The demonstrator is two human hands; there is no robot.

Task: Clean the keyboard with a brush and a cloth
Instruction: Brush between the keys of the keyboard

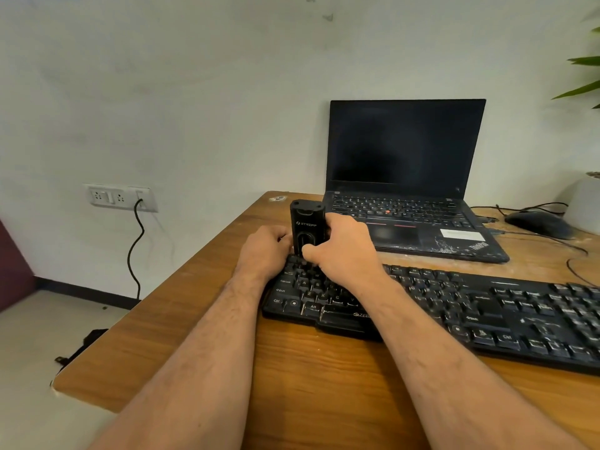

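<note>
A black full-size keyboard (470, 306) lies across the wooden desk (201, 319). A black block-shaped brush tool (305, 222) with white lettering stands upright on the keyboard's top-left corner. My right hand (344, 245) grips the tool from its right side, thumb across the front. My left hand (266, 251) is curled at the tool's left side, fingers against its lower part. The tool's underside and any bristles are hidden by my hands. No cloth is in view.
An open black laptop (409, 177) with a dark screen sits behind the keyboard. A black mouse (535, 222) and cables lie at the far right, beside a white plant pot (587, 203). A wall socket (120, 198) with a black cord is on the left.
</note>
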